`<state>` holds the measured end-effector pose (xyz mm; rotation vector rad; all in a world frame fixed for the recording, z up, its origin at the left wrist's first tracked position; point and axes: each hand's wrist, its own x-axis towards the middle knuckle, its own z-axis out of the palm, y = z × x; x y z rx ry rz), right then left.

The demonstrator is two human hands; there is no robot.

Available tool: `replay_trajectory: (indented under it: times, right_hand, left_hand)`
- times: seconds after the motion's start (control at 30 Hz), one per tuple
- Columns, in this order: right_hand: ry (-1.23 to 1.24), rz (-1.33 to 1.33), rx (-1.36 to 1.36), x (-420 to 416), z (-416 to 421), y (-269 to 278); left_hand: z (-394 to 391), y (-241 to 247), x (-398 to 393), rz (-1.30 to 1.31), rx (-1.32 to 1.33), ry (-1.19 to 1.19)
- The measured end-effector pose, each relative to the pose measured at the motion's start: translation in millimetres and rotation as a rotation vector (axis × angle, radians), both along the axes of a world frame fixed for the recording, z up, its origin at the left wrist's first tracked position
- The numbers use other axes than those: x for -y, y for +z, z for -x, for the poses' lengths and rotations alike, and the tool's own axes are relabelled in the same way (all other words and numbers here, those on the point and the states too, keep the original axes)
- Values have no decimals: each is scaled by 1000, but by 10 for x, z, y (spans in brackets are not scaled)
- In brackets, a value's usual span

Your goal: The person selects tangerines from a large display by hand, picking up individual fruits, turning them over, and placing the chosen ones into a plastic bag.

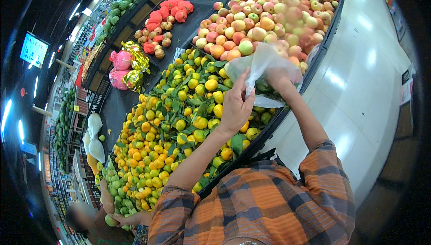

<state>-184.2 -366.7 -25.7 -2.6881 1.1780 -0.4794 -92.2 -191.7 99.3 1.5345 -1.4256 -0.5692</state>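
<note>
A thin clear plastic bag point(259, 64) hangs over the near edge of the fruit stand, where apples and mandarins meet. My left hand point(236, 105) pinches the bag's gathered side between thumb and fingers. Reaching into or behind the plastic is my right hand point(278, 79); its fingertips are hidden, and whether they hold anything cannot be made out. Leafy yellow-green mandarins point(200, 122) lie under my left forearm. Just beyond the bag, red-and-yellow apples point(259, 34) are heaped high.
The stand's black rim point(232, 166) runs along my front. Smaller mandarins point(148, 157) and green fruit point(118, 191) lie to the left, where another person's hand point(129, 218) touches a green fruit. Netted pomegranates point(161, 19) and pink-wrapped fruit point(121, 59) sit farther back. Tiled floor point(350, 76) is at right.
</note>
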Motion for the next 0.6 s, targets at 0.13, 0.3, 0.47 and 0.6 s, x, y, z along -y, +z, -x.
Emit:
replay_trajectory:
  times: [0.13, 0.3, 0.47, 0.6]
  right_hand:
    - [136, 92, -9, -105, 226, 318]
    - [196, -92, -90, -277, 455, 561]
    - [44, 100, 249, -820, 538, 934]
    - [144, 203, 726, -1196, 655, 906]
  left_hand:
    - [-191, -179, -48, 54, -47, 33]
    - [-241, -215, -370, 28, -171, 43]
    - [-497, -645, -1117, -146, 42, 112]
    - [-781, -1123, -1888, -259, 223, 451]
